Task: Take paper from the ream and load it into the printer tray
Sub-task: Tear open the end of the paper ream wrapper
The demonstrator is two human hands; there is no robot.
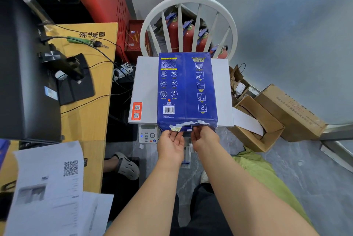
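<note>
Both hands are at the torn near end of the wrapper: the left hand (170,145) lies palm-up and loosely spread, fingers just under the ragged flap, gripping nothing firmly that I can see; the right hand (205,139) curls at the tear, fingertips seemingly pinching the wrapper's edge, though whether it has paper I cannot tell. Straight ahead of them the blue ream (186,90) lies flat on the white printer (146,87). I'd judge it heavy and stiff as a block, but the sheets inside slick and floppy, best pulled as a modest stack pinched at the open end. Just below the left hand sits the control panel (148,134); the tray isn't clearly visible. Beyond the ream a chair back (188,1) crowds the far side, boxes (267,119) close off the right, a desk (89,90) the left; open room is only back toward the body
</note>
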